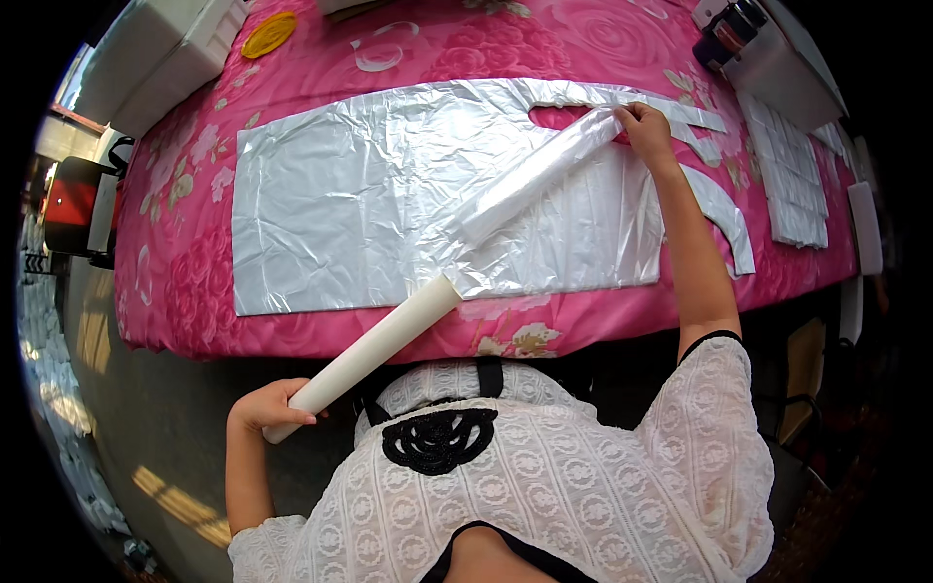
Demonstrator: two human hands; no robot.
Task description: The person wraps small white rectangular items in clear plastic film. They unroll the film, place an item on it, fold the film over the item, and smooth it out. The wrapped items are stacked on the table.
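My left hand (271, 405) grips the lower end of a white tube (377, 342), which slants up to the right over the table's near edge. With pinched fingers my right hand (644, 132) holds the far end of a long, narrow clear plastic sleeve (533, 183). That sleeve runs down-left toward the tube's upper end; whether the two are joined I cannot tell. Beneath it lies a wide, flat spread of silvery-white plastic bags (321, 204), wrinkled, with cut-out handles at the right.
A pink flowered cloth (194, 291) covers the table. White boxes (160, 73) stand at the far left, near a yellow roll of tape or ribbon (268, 35). Folded white plastic bundles (787, 175) lie at the right, below a dark bottle (731, 37) and a white box (787, 78).
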